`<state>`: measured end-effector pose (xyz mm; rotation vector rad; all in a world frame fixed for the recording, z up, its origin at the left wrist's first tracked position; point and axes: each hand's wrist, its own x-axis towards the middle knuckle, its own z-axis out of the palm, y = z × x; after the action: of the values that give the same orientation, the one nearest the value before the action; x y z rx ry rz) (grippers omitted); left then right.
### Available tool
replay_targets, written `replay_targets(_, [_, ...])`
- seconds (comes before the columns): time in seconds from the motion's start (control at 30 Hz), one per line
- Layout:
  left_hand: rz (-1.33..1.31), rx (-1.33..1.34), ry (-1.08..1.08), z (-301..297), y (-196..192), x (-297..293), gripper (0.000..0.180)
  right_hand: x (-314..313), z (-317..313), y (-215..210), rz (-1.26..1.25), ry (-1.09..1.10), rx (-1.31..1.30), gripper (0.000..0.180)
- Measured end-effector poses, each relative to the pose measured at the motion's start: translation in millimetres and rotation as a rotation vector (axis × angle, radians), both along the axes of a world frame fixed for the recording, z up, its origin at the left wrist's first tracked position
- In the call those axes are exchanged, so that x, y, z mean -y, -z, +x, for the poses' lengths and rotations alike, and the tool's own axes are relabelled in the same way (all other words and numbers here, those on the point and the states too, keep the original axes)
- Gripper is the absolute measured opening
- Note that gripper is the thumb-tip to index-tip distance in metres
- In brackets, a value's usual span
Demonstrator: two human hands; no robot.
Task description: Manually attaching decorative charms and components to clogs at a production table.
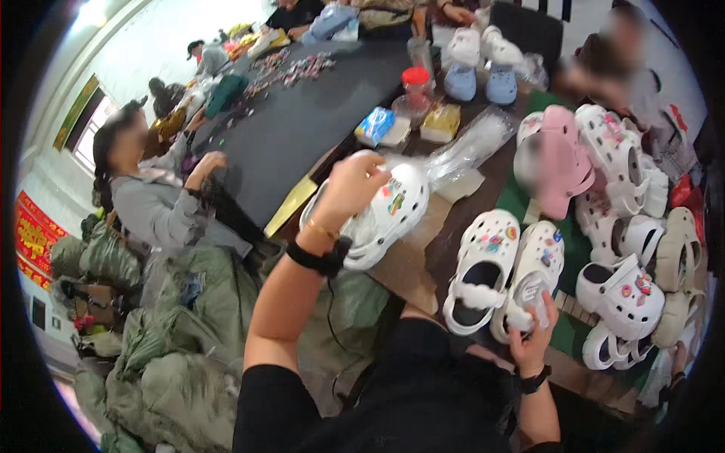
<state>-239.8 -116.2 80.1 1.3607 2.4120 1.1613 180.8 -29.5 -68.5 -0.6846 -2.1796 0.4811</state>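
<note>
My left hand [352,186] is raised and grips a white clog [381,215] with small coloured charms on its top, held above the table edge. My right hand [534,332] is low at the near table edge, fingers closed around the heel end of another white clog [532,272]. Beside that shoe lies its pair [483,264], also white with charms. A clear plastic bag [464,147] lies just beyond the raised clog.
Many white and pink clogs [619,174] are heaped at the right of the table. A dark mat [302,128] covers the far table, with small boxes, a red-lidded jar [415,83] and two blue-soled clogs [479,72]. A seated person [155,196] is left; green sacks [174,362] fill the floor.
</note>
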Motion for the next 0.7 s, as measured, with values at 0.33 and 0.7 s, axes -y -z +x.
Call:
replay_targets(0.33, [-0.223, -0.177, 0.02, -6, 123, -109, 0.019, 16, -7, 18, 0.013, 0.001, 0.0, 0.047])
replay_targets(0.7, [-0.556, -0.673, -0.197, -12, 125, -142, 0.018, 6, -13, 29, 0.008, 0.034, -0.105, 0.047])
